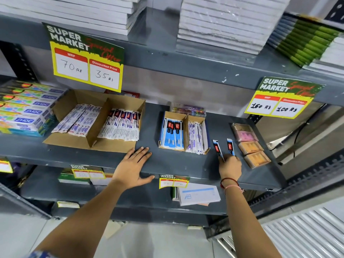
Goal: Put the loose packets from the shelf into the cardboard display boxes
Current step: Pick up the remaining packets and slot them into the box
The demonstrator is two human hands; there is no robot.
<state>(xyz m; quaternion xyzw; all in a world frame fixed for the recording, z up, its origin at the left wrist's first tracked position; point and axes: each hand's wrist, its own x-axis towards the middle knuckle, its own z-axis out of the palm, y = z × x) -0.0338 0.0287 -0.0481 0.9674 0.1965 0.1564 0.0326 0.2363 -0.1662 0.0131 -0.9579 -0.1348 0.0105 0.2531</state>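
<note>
Two loose blue packets lie on the grey shelf (167, 161): one (217, 147) and one (230, 146), to the right of the small cardboard display box (186, 127). That box holds blue packets on its left side and white ones on its right. My right hand (229, 164) pinches the near ends of both loose packets. A larger cardboard display box (78, 142) with a divider stands further left, filled with white packets. My left hand (133, 168) rests flat on the shelf's front edge, fingers spread, holding nothing.
Toothpaste cartons (28, 108) are stacked at the far left. Pink and orange cased items (249, 144) lie right of the loose packets. Price signs (87, 60) (283, 99) hang from the shelf above. Notebook stacks (229, 21) fill the top shelf; envelopes (197, 195) lie below.
</note>
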